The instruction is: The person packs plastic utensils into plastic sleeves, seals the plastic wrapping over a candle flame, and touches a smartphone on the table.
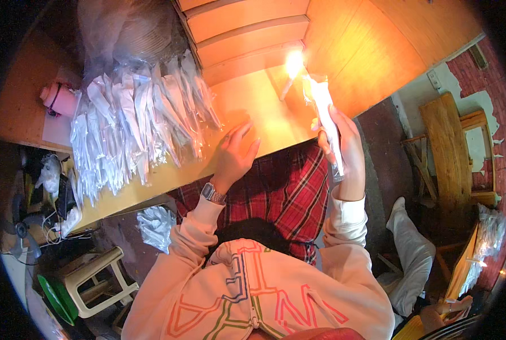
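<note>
In my right hand (350, 138) is a slim white packet in clear plastic (330, 117), upright between thumb and fingers. Its top end is close to the flame (294, 63) of a lit white candle (286, 88), which stands on the wooden tabletop (253, 97); glare hides whether they touch. My left hand (238, 151) is empty, fingers apart, over the table's front edge, a watch (212, 193) on its wrist. Left of it, a spread pile of similar plastic-wrapped packets (129, 123) covers the table.
Wooden panels (363, 46) rise behind and right of the candle. A pink bundle (61, 100) lies at far left. Below are a power strip (71, 222), a plastic bag (155, 225) and a stool (104, 280). At right are a wooden chair (446, 157) and another person's leg (414, 255) and hand (446, 312).
</note>
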